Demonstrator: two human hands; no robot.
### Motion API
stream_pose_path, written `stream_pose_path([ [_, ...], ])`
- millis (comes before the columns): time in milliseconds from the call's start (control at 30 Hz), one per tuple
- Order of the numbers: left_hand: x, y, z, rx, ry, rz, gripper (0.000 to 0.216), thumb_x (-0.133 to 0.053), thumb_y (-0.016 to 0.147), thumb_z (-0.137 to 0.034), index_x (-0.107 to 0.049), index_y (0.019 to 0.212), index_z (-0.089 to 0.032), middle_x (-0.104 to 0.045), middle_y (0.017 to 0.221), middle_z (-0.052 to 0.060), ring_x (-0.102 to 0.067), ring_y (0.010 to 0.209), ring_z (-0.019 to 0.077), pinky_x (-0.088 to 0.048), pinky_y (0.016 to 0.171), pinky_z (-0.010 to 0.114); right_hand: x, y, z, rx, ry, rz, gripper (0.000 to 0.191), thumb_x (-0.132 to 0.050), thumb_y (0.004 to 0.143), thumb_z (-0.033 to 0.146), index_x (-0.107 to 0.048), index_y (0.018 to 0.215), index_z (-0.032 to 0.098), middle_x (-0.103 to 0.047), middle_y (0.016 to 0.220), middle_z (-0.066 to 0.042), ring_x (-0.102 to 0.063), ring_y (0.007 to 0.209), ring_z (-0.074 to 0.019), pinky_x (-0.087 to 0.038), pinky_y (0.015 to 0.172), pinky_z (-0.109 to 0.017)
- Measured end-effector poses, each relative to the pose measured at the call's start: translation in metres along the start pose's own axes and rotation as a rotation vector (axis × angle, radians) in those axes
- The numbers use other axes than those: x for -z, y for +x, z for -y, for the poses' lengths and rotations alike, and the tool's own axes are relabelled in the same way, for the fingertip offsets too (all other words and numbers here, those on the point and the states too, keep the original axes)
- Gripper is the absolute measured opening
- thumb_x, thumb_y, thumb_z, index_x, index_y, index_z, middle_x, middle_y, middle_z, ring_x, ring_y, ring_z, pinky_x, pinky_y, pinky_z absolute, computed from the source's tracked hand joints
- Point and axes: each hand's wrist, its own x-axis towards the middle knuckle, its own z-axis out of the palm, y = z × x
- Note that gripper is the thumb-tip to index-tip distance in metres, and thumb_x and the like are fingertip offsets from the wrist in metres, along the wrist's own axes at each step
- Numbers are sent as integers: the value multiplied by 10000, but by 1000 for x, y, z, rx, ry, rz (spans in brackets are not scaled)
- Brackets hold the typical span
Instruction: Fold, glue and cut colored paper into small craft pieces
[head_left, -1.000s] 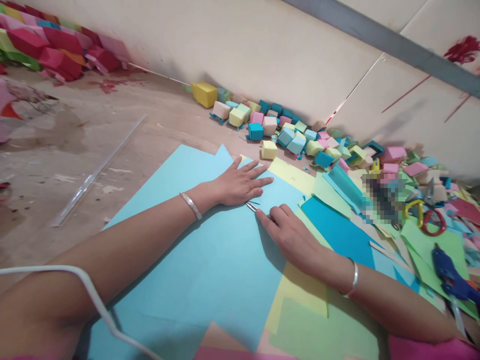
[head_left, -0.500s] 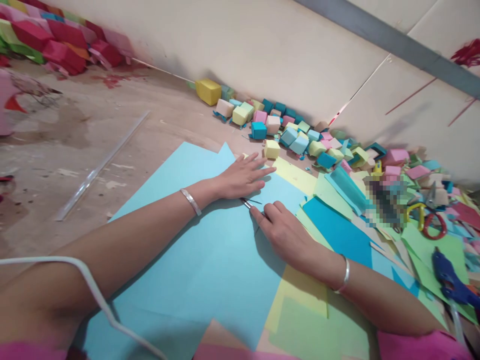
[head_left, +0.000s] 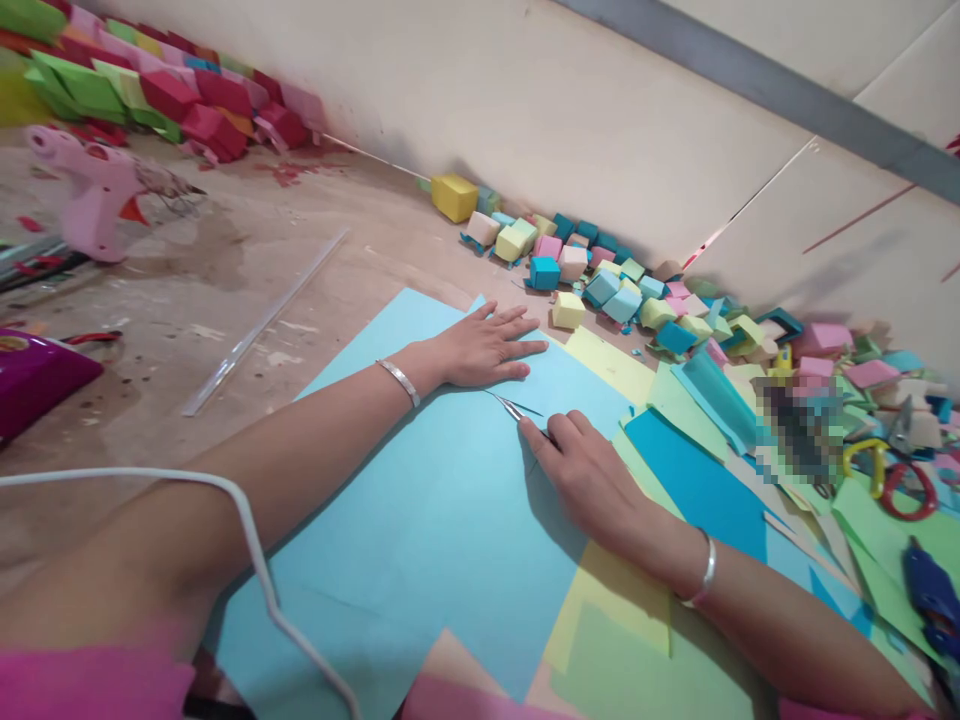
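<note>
A large light-blue paper sheet [head_left: 450,480] lies on the work surface. My left hand [head_left: 495,347] rests flat on its upper part, fingers spread. Just below and to the right, my right hand [head_left: 581,460] grips a slim craft knife [head_left: 512,408] with a silver front end and a dark handle. The knife's tip meets the sheet close to the left hand's edge. Beside the tip runs a thin dark line, a cut or a shadow; I cannot tell which. Most of the handle is hidden in my fingers.
Small paper boxes [head_left: 622,302] line the wall. Coloured paper pieces [head_left: 697,470], scissors [head_left: 909,490] and a blue glue gun [head_left: 930,585] lie right. A pink glue gun [head_left: 90,195] and a clear strip [head_left: 266,322] are left. A white cable [head_left: 255,545] crosses my left arm.
The view has swung left, bringing the pink glue gun fully into sight. The knife tip has drawn slightly away from my left hand, which stays flat on the sheet.
</note>
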Motion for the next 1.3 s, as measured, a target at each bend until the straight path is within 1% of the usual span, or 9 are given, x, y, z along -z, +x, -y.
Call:
stream_pose_path([
  [133,0,0,-1,1,1,-11,562,-296,971,-564,-341,1483,-337,-193,1613,21,-135,1488,272,-40,1169,509,0,6,6,1,-12,8,325,-376,912,-3,-533,1190,59,-550,790,-97,-404,703,-210,-295,542,-337],
  [300,0,-1,0,-7,-1,-14,567,-283,971,-574,-335,1485,-342,-195,1613,26,-135,1489,266,-40,1171,499,-2,14,12,-38,0,15,246,-406,926,22,-562,1108,79,-532,793,-96,-395,707,-211,-288,557,-336],
  [467,-1,0,0,-13,-7,-19,563,-288,972,-564,-348,1481,-331,-205,1610,28,-145,1487,270,-47,1170,489,-4,19,16,-30,12,18,263,-384,932,25,-558,1125,65,-524,805,-107,-385,715,-216,-293,569,-340],
  [633,0,0,0,-11,-2,-14,568,-280,971,-561,-349,1483,-323,-202,1610,28,-152,1485,273,-56,1169,479,-2,28,19,-31,25,59,236,-371,956,49,-569,1079,82,-523,807,-103,-392,727,-218,-292,577,-339],
  [833,0,1,0,-9,-15,-8,562,-278,975,-556,-344,1484,-326,-196,1613,41,-140,1486,284,-56,1161,511,-1,39,22,-18,33,98,295,-296,975,57,-570,1079,85,-532,812,-109,-398,729,-227,-269,577,-341],
  [1000,1,1,-1,-3,-3,-4,549,-305,975,-533,-344,1483,-329,-195,1613,34,-155,1483,277,-82,1159,490,-2,47,24,-24,31,128,343,-255,973,44,-580,1073,93,-534,807,-106,-398,719,-223,-237,568,-340],
  [1200,0,2,0,-4,-10,-8,544,-313,972,-532,-353,1478,-335,-202,1611,31,-162,1481,280,-74,1154,504,-2,57,27,-41,66,141,334,-257,993,86,-581,1076,98,-543,834,-110,-417,750,-222,-260,584,-343],
  [1300,-1,2,0,-12,-12,-15,538,-315,977,-521,-356,1478,-328,-204,1610,44,-163,1481,282,-82,1153,510,-2,61,28,-52,82,153,363,-235,1006,110,-587,1092,98,-547,849,-119,-423,764,-230,-270,587,-345],
])
